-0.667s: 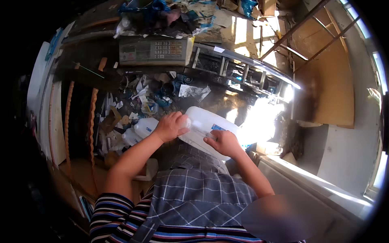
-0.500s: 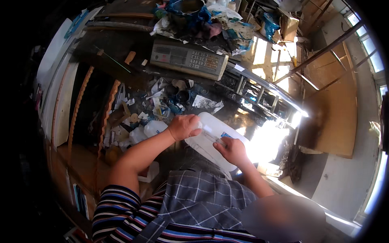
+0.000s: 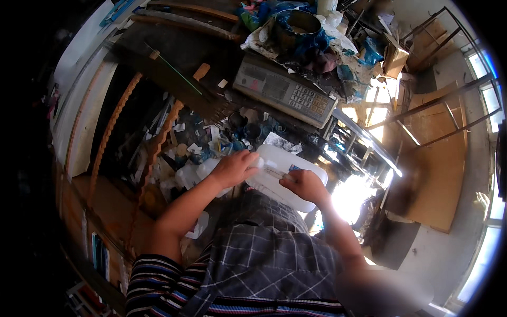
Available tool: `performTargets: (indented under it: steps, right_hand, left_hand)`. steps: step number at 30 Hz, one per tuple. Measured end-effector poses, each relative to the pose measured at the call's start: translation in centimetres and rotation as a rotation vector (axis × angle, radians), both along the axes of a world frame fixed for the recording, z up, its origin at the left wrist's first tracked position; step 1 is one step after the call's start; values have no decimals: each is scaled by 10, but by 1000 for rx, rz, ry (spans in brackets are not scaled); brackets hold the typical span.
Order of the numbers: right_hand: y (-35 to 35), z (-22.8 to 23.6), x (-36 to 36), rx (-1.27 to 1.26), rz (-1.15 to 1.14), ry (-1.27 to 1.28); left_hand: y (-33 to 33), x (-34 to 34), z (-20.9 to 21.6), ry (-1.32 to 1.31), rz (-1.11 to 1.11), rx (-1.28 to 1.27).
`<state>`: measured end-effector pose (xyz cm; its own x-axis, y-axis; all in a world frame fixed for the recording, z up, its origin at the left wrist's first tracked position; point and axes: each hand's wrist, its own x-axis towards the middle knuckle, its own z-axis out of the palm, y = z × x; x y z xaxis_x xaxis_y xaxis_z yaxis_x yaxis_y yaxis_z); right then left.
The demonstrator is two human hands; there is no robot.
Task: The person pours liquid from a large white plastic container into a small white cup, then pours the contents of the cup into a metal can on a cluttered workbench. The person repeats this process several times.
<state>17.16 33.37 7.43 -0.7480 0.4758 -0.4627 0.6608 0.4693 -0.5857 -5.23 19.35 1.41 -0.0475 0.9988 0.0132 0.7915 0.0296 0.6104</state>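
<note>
A white translucent plastic jerrycan [image 3: 282, 194] is held tilted in front of my apron, its cap end to the left. My left hand [image 3: 232, 169] is closed round the white cap [image 3: 257, 162] at that end. My right hand [image 3: 305, 186] is a fist wrapped on the jerrycan's moulded handle [image 3: 275, 173]. The fingers hide part of the handle, and my left palm covers part of the cap. A small blue label [image 3: 293, 167] shows beside my right hand.
Beyond the jerrycan stands a weighing scale with a keypad [image 3: 285, 92]. A dark stained bucket [image 3: 298, 26] sits behind it. Other white plastic containers [image 3: 207, 168] and scraps lie at left, near wavy-edged wooden strips [image 3: 158, 142]. At right are a metal frame [image 3: 369, 142] and a brown board [image 3: 438, 158].
My view has shifted, so the scale and bucket appear farther right and lower. Both hands keep the same hold on the jerrycan, which stays nearly in place.
</note>
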Motion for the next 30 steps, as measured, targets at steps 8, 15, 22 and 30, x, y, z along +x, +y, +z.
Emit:
performTargets:
  steps: [8,15,22,30]
  right_hand:
    - [15,8,-12,92,93,35]
    - [26,-17,3,115,121,42]
    - [40,-21,25,34,171,66]
    - [37,-23,32,42,184,35]
  left_hand:
    - [13,13,-20,-140,286,57]
    - [24,50,-17,-189,565,-251]
    - [10,53,-14,-136,150,61]
    - [30,97,-12,-276,715,-459]
